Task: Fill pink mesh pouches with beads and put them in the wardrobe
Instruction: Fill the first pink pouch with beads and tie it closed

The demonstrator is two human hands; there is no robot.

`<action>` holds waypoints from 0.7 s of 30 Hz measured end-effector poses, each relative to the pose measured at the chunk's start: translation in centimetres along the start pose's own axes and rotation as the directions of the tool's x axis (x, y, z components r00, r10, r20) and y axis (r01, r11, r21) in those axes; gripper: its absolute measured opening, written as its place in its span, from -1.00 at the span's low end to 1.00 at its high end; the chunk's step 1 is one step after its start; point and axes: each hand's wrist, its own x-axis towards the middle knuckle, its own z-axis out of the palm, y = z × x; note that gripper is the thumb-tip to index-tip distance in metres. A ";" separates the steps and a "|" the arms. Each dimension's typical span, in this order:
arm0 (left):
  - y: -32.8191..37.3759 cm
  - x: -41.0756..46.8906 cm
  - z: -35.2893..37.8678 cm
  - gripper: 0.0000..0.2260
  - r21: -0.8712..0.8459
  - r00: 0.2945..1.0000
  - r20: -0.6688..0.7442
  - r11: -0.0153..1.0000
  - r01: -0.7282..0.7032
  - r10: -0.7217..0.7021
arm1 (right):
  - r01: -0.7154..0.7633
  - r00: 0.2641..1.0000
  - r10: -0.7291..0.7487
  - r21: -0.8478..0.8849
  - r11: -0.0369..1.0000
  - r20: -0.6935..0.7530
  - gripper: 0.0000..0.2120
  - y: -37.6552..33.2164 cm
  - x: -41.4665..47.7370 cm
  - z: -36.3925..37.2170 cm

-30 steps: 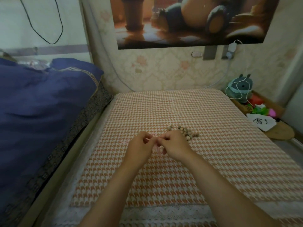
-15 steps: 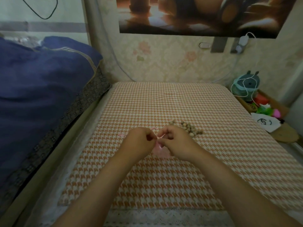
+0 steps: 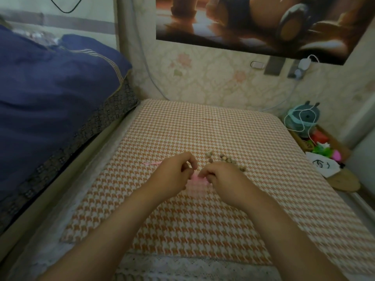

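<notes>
The fingers of the left hand are curled in, with their tips drawn down to the top edge of the pink mesh pouch. The right hand faces it, its fingers also curled and pinching the same edge from the other side. The two hands hold the pouch's mouth between them, knuckles nearly meeting. The pouch is blurred, and its body lies flat on the houndstooth mat just below the fingertips; whether it holds anything cannot be told. A thin pink ribbon runs out from behind the left hand and lies along the mat. A loose cluster of pale brown beads sits on the mat just beyond the right hand, some of them hidden by its knuckles. Both bare forearms reach in from the lower edge, over a white lace border. To the left a dark blue quilt is piled higher than the mat. At the far right a teal fan wrapped in a white cord stands near a white cloth, below a poster on the papered wall.
</notes>
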 end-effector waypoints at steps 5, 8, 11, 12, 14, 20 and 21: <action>-0.1 -0.4 -0.3 -0.76 0.023 0.997 0.065 0.999 -0.031 0.029 | 0.011 0.986 -0.003 -0.049 0.999 0.168 -0.75 -0.4 -0.6 -0.1; -0.6 -0.4 -0.5 -0.75 0.088 0.993 0.109 0.995 -0.051 0.042 | 0.025 0.986 -0.005 -0.118 0.993 0.165 -0.82 -0.2 -0.7 -0.1; -0.4 -0.4 -0.5 -0.73 0.215 0.978 0.203 0.973 -0.090 0.045 | 0.073 0.996 -0.064 -0.146 0.987 0.061 -0.92 0.4 -0.4 0.0; -0.3 -0.4 -0.6 -0.72 0.244 0.973 0.227 0.965 -0.093 0.036 | 0.084 0.996 -0.080 -0.113 0.990 0.043 -0.90 0.5 -0.3 0.0; -0.1 -0.5 -0.8 -0.71 0.263 0.963 0.267 0.959 -0.107 0.034 | 0.102 0.995 -0.100 -0.061 0.993 0.025 -0.89 0.6 -0.4 0.2; -0.5 -0.4 -1.8 -0.86 0.263 0.950 0.302 0.950 -0.166 0.082 | 0.172 0.985 -0.173 -0.175 0.970 0.007 -0.93 0.6 -0.6 0.4; -0.7 -0.2 -1.9 -0.87 0.307 0.951 0.291 0.931 -0.198 0.106 | 0.164 0.986 -0.164 -0.219 0.962 0.021 -0.89 0.6 -0.6 0.4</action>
